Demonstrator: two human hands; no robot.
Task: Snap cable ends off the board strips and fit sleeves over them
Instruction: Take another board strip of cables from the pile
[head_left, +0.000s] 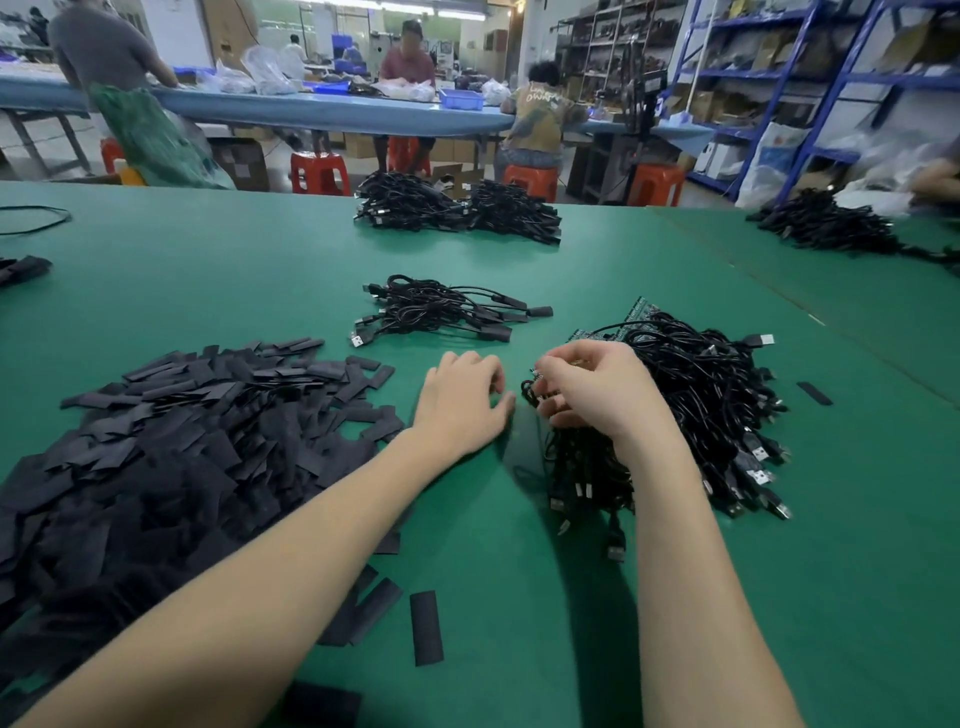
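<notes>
**Hand and Cable Positions**

Right hand (587, 387) grasps black cable ends at the near edge of the tangled black cable pile (696, 410) on green board strips (636, 314). Left hand (462, 400) rests relaxed on the green table mat (208, 291), beside the flat black sleeve heap (171, 447).

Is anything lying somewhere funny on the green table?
Yes. One black sleeve lies alone on the green table, right of the cable pile, far from the big sleeve heap on the left.
</notes>
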